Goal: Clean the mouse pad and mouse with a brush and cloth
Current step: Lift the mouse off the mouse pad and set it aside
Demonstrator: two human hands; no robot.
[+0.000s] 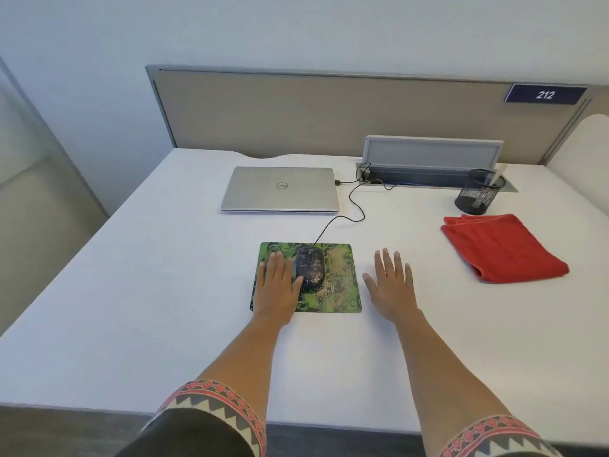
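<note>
A white desk point(131, 291) stands against a beige partition. Near the middle of its front edge lies a green patterned mouse pad point(339, 278), with a dark corded mouse point(310, 268) on its left half. The left hand point(276, 288) rests flat on the pad's left side, fingers straight and close together, thumb beside the mouse. The right hand point(393, 288) lies flat on the desk just right of the pad, fingers slightly spread. Neither holds anything, so cleaning seems not yet begun; the next move likely calls for fetching a tool. A folded red cloth point(501, 249) lies near the right edge. Behind it, a mesh cup point(474, 199) holds a pale stick point(496, 176), possibly the brush; its head is hidden.
</note>
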